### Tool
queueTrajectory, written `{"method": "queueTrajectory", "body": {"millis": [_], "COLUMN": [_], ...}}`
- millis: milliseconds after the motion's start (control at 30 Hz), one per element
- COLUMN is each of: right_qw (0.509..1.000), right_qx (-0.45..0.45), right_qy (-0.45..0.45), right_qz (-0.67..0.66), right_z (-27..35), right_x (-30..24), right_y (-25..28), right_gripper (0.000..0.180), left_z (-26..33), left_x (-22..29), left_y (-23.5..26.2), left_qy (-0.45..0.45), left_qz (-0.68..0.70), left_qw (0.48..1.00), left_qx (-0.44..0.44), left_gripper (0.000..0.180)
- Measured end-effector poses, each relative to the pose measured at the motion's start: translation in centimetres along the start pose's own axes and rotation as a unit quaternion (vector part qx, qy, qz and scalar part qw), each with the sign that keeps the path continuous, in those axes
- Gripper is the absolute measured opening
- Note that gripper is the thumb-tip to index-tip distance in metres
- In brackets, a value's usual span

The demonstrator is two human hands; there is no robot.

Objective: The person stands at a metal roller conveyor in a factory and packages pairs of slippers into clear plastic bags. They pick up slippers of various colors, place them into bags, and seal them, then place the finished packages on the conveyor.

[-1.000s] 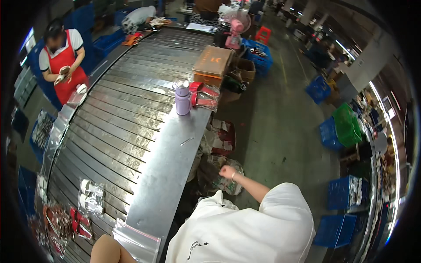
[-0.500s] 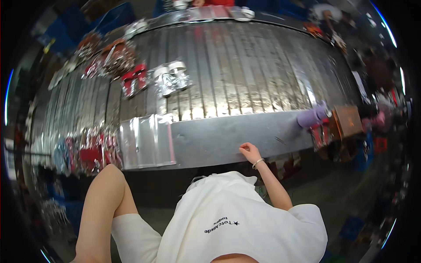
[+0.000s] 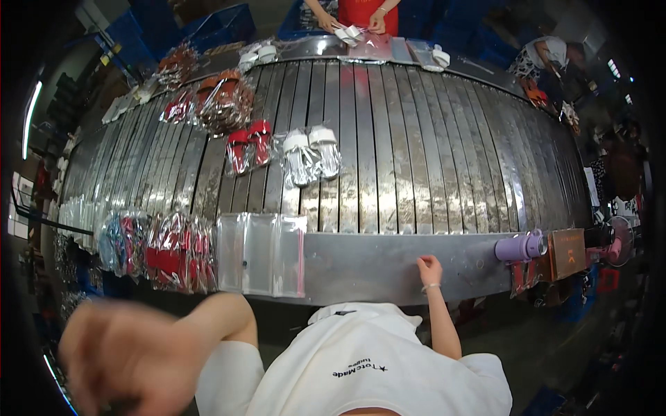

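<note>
My left hand (image 3: 132, 360) is raised at the lower left, large and smeared by motion, so its fingers cannot be read. My right hand (image 3: 430, 269) is over the grey metal ledge (image 3: 374, 267), with its fingers loosely curled and nothing visible in them. Clear plastic bags (image 3: 257, 256) lie flat on the ledge between my hands. Left of the bags are several bagged red sandals (image 3: 179, 253). Beyond the ledge, on the slatted conveyor (image 3: 409, 159), lie a bagged pair of white sandals (image 3: 311, 154) and a bagged pair of red sandals (image 3: 248, 147).
A purple bottle (image 3: 517, 246) lies on its side at the ledge's right end, beside a brown box (image 3: 567, 253). A pink fan (image 3: 616, 239) stands farther right. Bagged brown sandals (image 3: 225, 100) lie at far left. Across the conveyor, a co-worker's hands (image 3: 347, 24) hold white sandals.
My left hand has come up into view at the lower left. My right hand stays by the ledge. The whole view has shifted, showing more of the far side and the co-worker's hands.
</note>
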State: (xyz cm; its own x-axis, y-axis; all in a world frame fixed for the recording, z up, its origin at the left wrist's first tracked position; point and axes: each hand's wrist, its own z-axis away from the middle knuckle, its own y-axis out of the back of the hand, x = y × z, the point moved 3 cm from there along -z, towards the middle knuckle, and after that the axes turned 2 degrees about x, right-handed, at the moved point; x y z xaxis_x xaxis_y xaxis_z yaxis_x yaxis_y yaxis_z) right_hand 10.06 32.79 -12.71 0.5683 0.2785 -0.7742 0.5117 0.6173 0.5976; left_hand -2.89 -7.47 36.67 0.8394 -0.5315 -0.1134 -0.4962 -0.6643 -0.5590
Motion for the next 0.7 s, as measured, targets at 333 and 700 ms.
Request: {"method": "queueTrajectory", "body": {"millis": [333, 700], "right_qw": [0.920, 0.894], "right_qx": [-0.036, -0.147], "right_qy": [-0.220, -0.247], "right_qz": [0.323, 0.342], "right_z": [-2.3, -4.1], "right_x": [2.2, 2.2], "right_y": [6.1, 6.8], "right_gripper": [0.100, 0.110], "left_z": [46.0, 49.3], "left_x": [-1.5, 0.1], "left_y": [20.4, 23.4], "left_qy": [0.914, 0.929], "left_qz": [-0.277, -0.326], "left_qw": [0.293, 0.172], "left_qx": [-0.048, 0.022], "left_gripper": [0.040, 0.056]}}
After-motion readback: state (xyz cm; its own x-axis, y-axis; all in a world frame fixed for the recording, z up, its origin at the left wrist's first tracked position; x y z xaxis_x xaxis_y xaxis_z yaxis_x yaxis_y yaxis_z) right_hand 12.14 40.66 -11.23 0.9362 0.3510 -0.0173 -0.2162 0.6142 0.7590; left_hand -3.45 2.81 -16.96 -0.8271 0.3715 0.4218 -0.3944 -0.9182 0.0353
